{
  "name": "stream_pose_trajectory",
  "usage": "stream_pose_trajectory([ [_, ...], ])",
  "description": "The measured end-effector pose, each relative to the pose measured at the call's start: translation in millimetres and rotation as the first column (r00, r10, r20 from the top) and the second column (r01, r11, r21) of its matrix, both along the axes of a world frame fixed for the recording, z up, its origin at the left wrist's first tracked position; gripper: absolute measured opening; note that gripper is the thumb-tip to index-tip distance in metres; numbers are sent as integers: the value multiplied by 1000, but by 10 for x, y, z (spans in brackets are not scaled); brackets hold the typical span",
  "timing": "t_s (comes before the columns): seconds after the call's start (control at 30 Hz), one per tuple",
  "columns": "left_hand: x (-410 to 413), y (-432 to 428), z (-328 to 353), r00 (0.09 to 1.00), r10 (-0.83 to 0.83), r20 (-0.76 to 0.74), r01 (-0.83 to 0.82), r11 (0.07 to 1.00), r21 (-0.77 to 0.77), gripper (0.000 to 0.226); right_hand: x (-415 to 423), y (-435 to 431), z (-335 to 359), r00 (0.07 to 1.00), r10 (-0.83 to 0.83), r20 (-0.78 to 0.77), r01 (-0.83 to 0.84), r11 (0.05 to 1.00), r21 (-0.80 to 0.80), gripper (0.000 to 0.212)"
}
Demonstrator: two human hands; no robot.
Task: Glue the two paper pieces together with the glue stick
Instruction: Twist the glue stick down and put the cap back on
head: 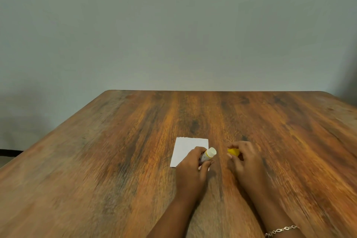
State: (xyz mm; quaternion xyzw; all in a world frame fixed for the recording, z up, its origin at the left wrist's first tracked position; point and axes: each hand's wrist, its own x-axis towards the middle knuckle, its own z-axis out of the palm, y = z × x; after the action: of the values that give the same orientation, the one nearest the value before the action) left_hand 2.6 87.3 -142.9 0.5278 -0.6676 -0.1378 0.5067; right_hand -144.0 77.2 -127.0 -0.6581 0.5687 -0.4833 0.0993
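Note:
A white paper piece (188,148) lies flat on the wooden table (135,150), near the middle. My left hand (193,166) rests over the paper's lower right corner and grips the glue stick (208,154), whose uncapped white tip points up and to the right. My right hand (244,160) is just right of it, above the bare wood, and pinches the yellow cap (233,151) between its fingertips. The cap is off the stick, a short gap apart. Only one sheet outline shows; I cannot tell whether a second piece lies under it.
The table's far edge meets a plain grey-green wall (173,25). Its left edge runs diagonally down to the left, with floor beyond it. A metal bracelet (282,230) sits on my right wrist.

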Motion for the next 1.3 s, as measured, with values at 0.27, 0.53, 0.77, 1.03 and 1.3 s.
stream_pose_trajectory([
  [0.27,-6,-29,-19,996,85,3,-85,996,8,21,112,6,-10,796,279,537,-282,956,-78,32],
  [0.53,-9,-21,-7,981,115,159,-104,992,-76,22,124,33,15,822,332,463,-330,940,-89,25],
  [0.77,-15,-15,-4,976,124,179,-112,991,-74,25,126,80,43,858,347,378,-354,934,-54,24],
  [1.03,-5,-19,-4,960,108,258,-87,992,-91,26,130,117,81,898,324,297,-333,943,-22,24],
  [1.3,2,23,25,946,95,311,-57,990,-128,23,142,134,102,948,288,139,-297,954,50,14],
])
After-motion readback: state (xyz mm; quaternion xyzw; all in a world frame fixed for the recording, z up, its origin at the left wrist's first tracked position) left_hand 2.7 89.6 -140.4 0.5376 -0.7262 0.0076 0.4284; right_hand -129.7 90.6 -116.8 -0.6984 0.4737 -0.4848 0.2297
